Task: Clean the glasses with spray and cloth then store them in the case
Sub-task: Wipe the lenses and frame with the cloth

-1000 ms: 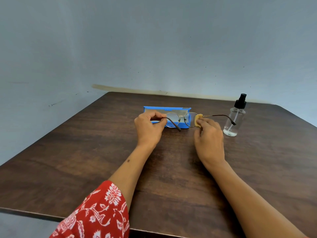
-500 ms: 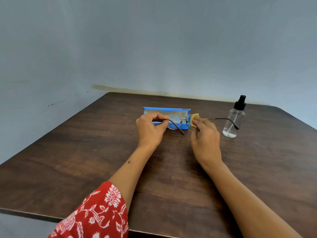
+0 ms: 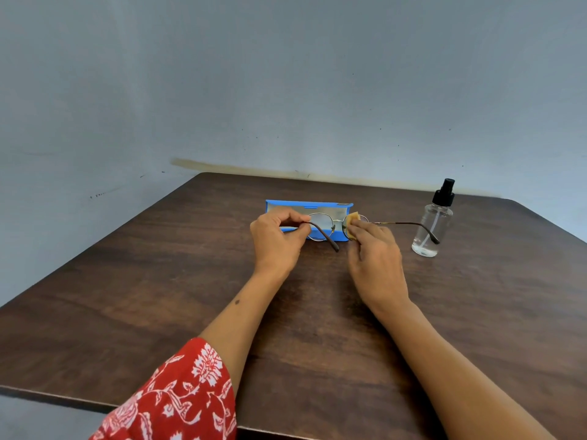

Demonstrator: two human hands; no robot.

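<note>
The glasses [image 3: 320, 228] are pinched by the left hand [image 3: 278, 241] while the 3 o'clock lens is rubbed with the cloth [image 3: 352, 221] gripped in the right hand [image 3: 374, 254]; next, the other lens probably needs wiping.

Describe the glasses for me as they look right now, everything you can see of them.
The glasses have a thin metal frame with round clear lenses and dark brown temple arms, both unfolded. They are held up above the table, in front of the open blue case. The left hand pinches the left temple near its hinge. The right hand presses a small yellow cloth round the right lens. The right temple reaches toward the spray bottle.
</note>
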